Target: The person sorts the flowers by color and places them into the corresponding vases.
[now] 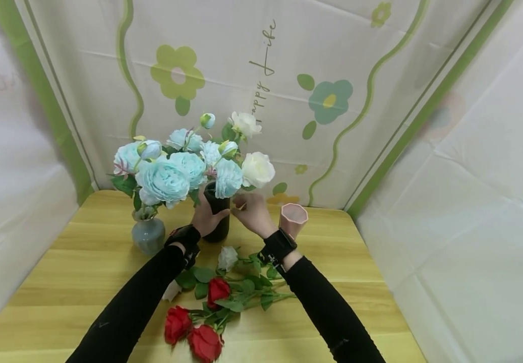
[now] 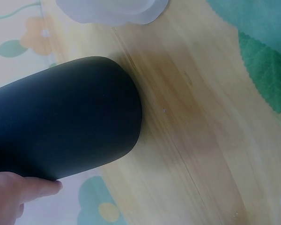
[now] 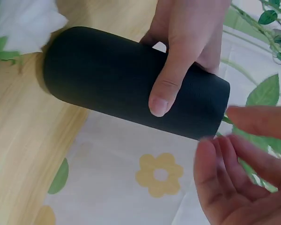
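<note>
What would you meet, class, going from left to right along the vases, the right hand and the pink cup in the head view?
Grey vase → black vase → right hand → pink cup.

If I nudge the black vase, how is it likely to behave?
The black vase may tip rather than slide: it is tall and narrow, with white blooms leaning out above it, apparently from its mouth. It could roll if it fell, given its rounded sides. It looks rigid, showing no dent under the left hand's thumb.
</note>
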The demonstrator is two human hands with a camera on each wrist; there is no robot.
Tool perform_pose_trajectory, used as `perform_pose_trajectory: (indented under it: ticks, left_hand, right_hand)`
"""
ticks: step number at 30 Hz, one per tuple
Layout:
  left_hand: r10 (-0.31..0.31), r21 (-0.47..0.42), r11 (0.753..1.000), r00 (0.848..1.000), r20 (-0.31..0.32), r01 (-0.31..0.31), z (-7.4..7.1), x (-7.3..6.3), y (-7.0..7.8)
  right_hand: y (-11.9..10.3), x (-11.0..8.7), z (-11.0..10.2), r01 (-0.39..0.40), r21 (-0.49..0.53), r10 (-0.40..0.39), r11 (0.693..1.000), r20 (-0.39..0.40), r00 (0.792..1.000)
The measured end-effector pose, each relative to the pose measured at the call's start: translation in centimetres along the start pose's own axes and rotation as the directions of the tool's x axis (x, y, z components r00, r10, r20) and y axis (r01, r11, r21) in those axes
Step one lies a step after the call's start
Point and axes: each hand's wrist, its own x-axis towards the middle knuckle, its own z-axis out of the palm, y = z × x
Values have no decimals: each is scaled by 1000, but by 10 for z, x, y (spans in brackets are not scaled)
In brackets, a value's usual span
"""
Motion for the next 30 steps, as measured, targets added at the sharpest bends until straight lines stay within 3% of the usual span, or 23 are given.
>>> perform_pose_trajectory:
  ticks: [1, 3, 7, 9, 14, 16, 20, 22, 24, 26, 28, 30]
  left_hand:
    - [10, -14, 1000, 1000, 8, -9, 2, 1, -8]
    - [8, 28, 1000, 1000, -4, -8, 12, 5, -39]
    - [-62, 93, 994, 998, -11, 63, 31, 19, -112]
    - [-106, 75, 991, 994, -6, 106, 36, 24, -133]
    - [-58, 122, 990, 996, -68, 66, 53, 32, -193]
    - [-19, 162, 986, 994, -111, 37, 65, 37, -231]
    - [-26, 161, 986, 992, -125, 46, 81, 49, -291]
    - [-35, 169, 984, 992, -124, 56, 87, 54, -314]
    - [-40, 173, 983, 992, -117, 60, 90, 57, -328]
    - [-35, 161, 986, 993, -110, 52, 89, 58, -333]
    - [-21, 143, 989, 994, -109, 36, 86, 58, -327]
    - [1, 124, 992, 993, -116, 14, 80, 56, -311]
  right_hand:
    - [1, -5, -1, 3, 13, -3, 1000, 17, 1000]
    - [3, -14, -4, 10, 25, -11, 1000, 48, 999]
    - [8, -30, -7, 18, -3, -18, 1000, 87, 996]
    - [9, -37, -7, 16, -12, -14, 1000, 109, 994]
    - [12, -52, -8, 3, -31, 2, 1000, 152, 988]
    - [13, -57, -9, 11, -34, -5, 999, 167, 986]
    - [14, -66, -12, 27, -59, -15, 998, 196, 980]
    - [15, -71, -12, 35, -86, -17, 996, 212, 977]
    - [16, -77, -13, 48, -125, -18, 991, 233, 972]
    - [17, -83, -12, 67, -170, -22, 983, 253, 967]
    - [18, -89, -11, 79, -217, -17, 973, 277, 961]
    - [21, -95, -9, 102, -268, -20, 958, 295, 955]
